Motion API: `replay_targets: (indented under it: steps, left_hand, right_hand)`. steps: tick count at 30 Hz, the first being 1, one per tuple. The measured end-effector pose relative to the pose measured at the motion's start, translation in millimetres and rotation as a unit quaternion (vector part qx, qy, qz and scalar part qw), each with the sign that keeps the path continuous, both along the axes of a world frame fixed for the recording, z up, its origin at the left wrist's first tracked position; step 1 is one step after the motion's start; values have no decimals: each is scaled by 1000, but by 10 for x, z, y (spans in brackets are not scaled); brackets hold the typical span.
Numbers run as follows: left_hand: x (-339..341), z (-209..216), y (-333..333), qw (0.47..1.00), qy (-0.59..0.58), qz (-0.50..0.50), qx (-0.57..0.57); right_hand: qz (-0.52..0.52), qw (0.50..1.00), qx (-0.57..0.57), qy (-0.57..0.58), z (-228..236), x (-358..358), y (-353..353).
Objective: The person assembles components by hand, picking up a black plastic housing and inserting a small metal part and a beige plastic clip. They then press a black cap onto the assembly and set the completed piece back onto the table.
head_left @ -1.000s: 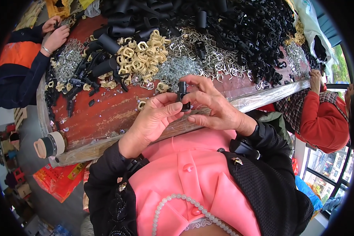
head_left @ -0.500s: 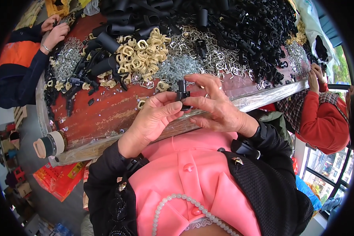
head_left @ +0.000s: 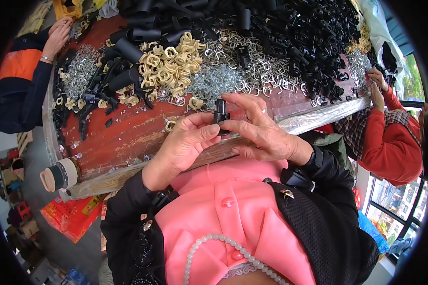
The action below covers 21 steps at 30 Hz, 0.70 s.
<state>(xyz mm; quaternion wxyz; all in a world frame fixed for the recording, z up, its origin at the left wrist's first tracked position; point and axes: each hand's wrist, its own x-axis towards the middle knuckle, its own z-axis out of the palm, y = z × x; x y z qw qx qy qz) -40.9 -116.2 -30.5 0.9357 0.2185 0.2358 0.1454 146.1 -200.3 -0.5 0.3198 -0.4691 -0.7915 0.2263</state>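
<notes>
Above the near edge of the table I hold a small black plastic fitting (head_left: pixel 220 113) upright, its narrow cylindrical end on top. My left hand (head_left: pixel 185 142) grips its lower part between thumb and fingers. From the other side, fingers of my right hand (head_left: pixel 264 130) press on it: one reaches its top, another touches lower down. Beyond my hands lie a heap of beige plastic rings (head_left: pixel 171 64), a pile of small silvery springs or screws (head_left: pixel 216 80) and many bent metal clips (head_left: pixel 271 71).
Black plastic parts (head_left: pixel 299 38) cover the far side of the red table (head_left: pixel 119 135). A lidded cup (head_left: pixel 61 174) stands at the left corner. One co-worker's hands (head_left: pixel 57 38) are at the far left, another's (head_left: pixel 378 85) at the right. A plastic-wrapped rail (head_left: pixel 323 115) edges the table.
My right fingers have shifted slightly on the black fitting, which stays in place. The left co-worker's hands have come together; the right co-worker's hands have moved up toward the metal pile.
</notes>
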Motion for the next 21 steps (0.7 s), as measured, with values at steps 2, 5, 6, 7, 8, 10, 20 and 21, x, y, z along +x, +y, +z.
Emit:
replay_targets:
  steps: [2, 5, 6, 7, 8, 10, 20, 21]
  left_hand:
    - [-2, -10, -9, 1000, 0, 0, 0]
    - [3, -10, -24, 1000, 0, 1, 0]
    - [9, -3, -27, 1000, -3, -5, -3]
    - [15, 5, -29, 1000, -6, -11, -6]
    - [17, 9, -30, 1000, -9, -17, -9]
    - [16, -3, -30, 1000, -10, -20, -8]
    - [5, 5, -2, 998, -35, -31, -44]
    - [4, 11, -3, 998, -35, -30, -43]
  right_hand:
    - [1, 1000, 6, -11, -3, -1, 2]
    - [10, 1000, -18, 21, -22, -2, -6]
    - [10, 1000, -18, 21, -28, -6, -7]
    - [10, 1000, -16, 21, -35, -12, -4]
    - [10, 1000, -14, 20, -41, -20, 0]
    - [9, 1000, -12, 19, -43, -28, 8]
    - [-13, 1000, 12, -7, -37, -38, 42]
    - [-19, 1000, 14, -1, -23, -31, 44]
